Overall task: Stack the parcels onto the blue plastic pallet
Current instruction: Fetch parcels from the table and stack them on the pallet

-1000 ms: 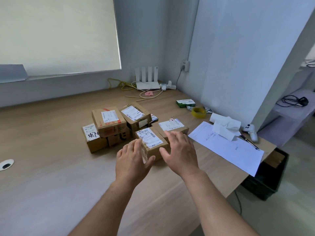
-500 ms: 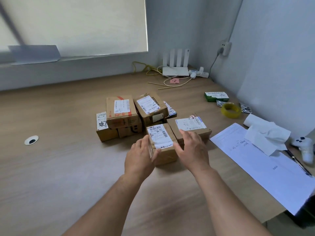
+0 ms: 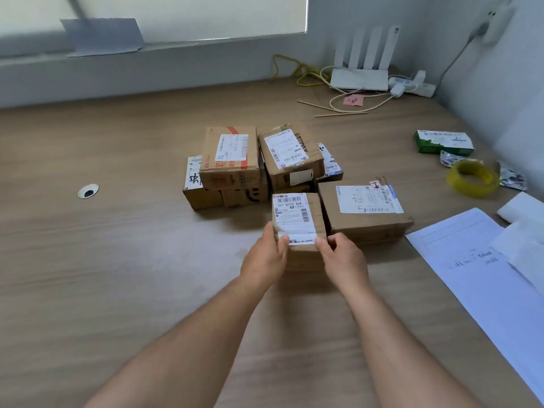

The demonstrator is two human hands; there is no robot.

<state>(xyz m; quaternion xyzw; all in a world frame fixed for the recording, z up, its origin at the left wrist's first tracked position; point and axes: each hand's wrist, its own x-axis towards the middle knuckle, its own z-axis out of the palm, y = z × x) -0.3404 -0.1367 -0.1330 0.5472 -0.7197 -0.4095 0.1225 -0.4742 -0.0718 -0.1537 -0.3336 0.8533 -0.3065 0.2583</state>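
Note:
Several brown cardboard parcels with white labels sit grouped on the wooden desk (image 3: pixel 117 260). The nearest small parcel (image 3: pixel 297 216) is held from both sides: my left hand (image 3: pixel 266 259) grips its left near corner, thumb on top, and my right hand (image 3: pixel 344 259) grips its right near corner. A flatter parcel (image 3: pixel 365 213) lies touching its right side. Behind stand a taped parcel (image 3: pixel 231 156) stacked on lower boxes (image 3: pixel 203 189) and a tilted parcel (image 3: pixel 290 156). No blue pallet is in view.
White paper sheets (image 3: pixel 482 272) lie at the right edge. A yellow tape roll (image 3: pixel 472 178), a green box (image 3: pixel 443 142), a white router (image 3: pixel 360 75) with cables and a desk grommet (image 3: pixel 87 191) are around. The wall is close on the right.
Both hands moved in from hovering above the small parcel to gripping its near corners. The view has shifted closer and leftward over the desk.

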